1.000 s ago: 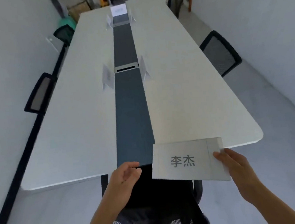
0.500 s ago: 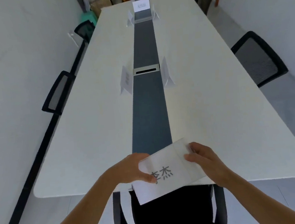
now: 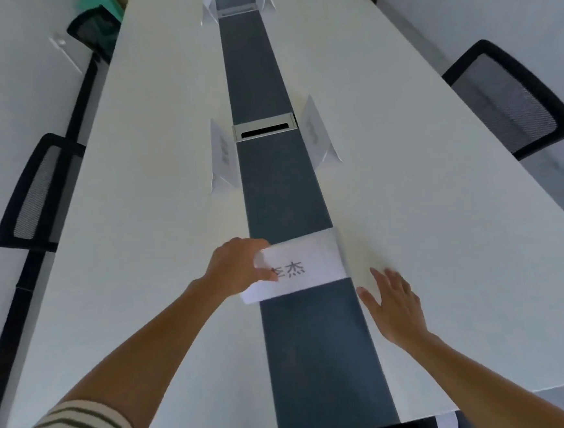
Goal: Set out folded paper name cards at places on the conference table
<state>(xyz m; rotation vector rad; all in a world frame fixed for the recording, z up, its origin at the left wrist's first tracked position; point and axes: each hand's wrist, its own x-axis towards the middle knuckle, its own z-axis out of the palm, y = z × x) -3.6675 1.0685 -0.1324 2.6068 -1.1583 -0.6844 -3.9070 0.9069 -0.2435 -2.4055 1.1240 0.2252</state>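
Placing a name card at the head of the table

The left hand (image 3: 236, 268) pinches the name card (image 3: 298, 266) by its left edge across the dark centre strip (image 3: 272, 187); the right hand (image 3: 393, 301) hovers spread and empty. Light, limp paper, easily creased: best held near the fold.

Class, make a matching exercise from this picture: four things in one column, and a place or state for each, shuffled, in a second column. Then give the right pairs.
1. left hand
2. right hand
3. printed name card
4. cable slot

A. open, fingers spread, holding nothing
B. between two standing cards
C. gripping the card's left end
D. lying across the dark centre strip

Pairs: 1-C, 2-A, 3-D, 4-B
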